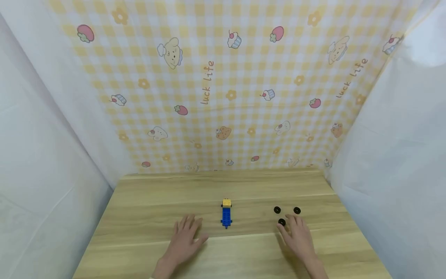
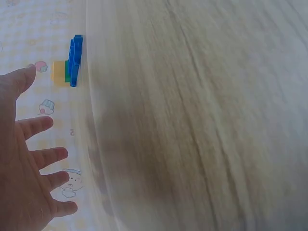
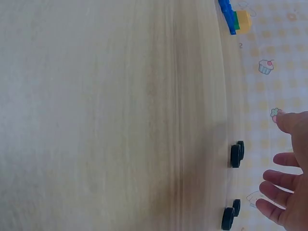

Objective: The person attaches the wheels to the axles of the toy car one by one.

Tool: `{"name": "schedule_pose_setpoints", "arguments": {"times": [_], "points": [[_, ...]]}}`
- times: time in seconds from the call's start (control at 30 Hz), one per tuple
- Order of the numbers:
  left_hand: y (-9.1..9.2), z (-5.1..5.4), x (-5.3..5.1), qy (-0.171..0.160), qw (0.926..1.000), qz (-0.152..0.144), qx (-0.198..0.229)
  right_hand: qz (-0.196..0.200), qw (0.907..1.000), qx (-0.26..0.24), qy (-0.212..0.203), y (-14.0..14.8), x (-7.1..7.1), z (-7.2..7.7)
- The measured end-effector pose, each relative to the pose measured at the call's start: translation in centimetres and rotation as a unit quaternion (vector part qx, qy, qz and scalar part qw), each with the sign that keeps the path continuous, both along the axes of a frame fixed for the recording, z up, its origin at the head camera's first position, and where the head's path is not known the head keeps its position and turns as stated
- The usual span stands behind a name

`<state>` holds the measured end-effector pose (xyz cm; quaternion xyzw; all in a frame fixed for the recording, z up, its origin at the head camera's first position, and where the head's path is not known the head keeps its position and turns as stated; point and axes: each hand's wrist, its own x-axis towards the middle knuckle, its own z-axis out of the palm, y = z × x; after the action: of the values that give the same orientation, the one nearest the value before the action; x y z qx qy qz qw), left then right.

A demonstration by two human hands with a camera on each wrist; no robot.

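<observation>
A toy car base (image 1: 226, 217) of blue building blocks lies on the wooden table between the hands. A yellow block (image 1: 227, 202) sits on its far end, with a green piece (image 2: 67, 70) beneath it in the left wrist view. My left hand (image 1: 182, 240) is to the left of the car, fingers spread, holding nothing. My right hand (image 1: 299, 239) hovers close by several small black tires (image 1: 277, 209), its fingers apart and nothing held. One tire (image 1: 282, 222) lies near its thumb and another tire (image 1: 297, 210) beyond its fingertips. The right wrist view shows further tires (image 3: 228, 219) beside that hand.
The light wooden table (image 1: 156, 201) ends at a yellow checked cloth (image 1: 223, 116) hanging along the back. White sheets hang at the left (image 1: 45, 155) and at the right (image 1: 393, 155).
</observation>
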<state>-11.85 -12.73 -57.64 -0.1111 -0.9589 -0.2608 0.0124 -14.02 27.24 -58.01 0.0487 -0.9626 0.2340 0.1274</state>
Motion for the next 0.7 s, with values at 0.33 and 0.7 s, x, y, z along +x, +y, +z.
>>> {"name": "schedule_pose_setpoints", "arguments": {"times": [0.33, 0.7], "points": [[0.4, -0.8, 0.2, 0.012, 0.9999, 0.004, 0.012, -0.045, 0.9947, -0.014, -0.091, 0.3, -0.3, -1.4], [1.5, -1.3, -0.2, 0.005, 0.9997, -0.006, 0.025, -0.059, 0.9872, -0.002, -0.148, 0.5, 0.0, -2.1]]}}
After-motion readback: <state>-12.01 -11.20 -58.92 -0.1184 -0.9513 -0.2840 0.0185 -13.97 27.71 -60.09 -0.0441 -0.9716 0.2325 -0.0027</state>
